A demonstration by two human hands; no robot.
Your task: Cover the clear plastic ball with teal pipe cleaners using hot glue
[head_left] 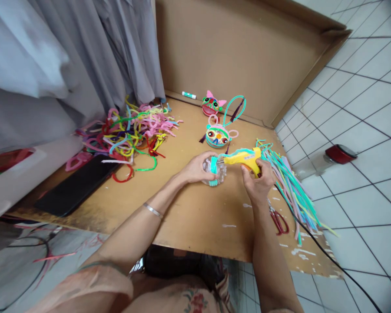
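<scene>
Between thumb and fingers, my left hand [200, 168] grips a clear plastic bottle piece [221, 172] with turquoise pipe cleaner [213, 167] wound around its middle. My right hand [259, 180] is closed around the handle of a yellow glue gun [243, 159]. The gun's nozzle points left, at or very close to the turquoise band; exact contact cannot be made out. A strand of the turquoise pipe cleaner runs from the band along the top of the gun. Just beyond my hands sits a decorated animal-face piece [217, 136] with pink loop ears.
A second face piece [211, 104] and a glue stick [189, 95] lie farther back. Tangled pipe cleaners [130, 130] and a black flat object [80, 184] are at left. Straight pipe cleaners [289, 187], red-handled scissors [279, 221] and the black cord [316, 241] are at right.
</scene>
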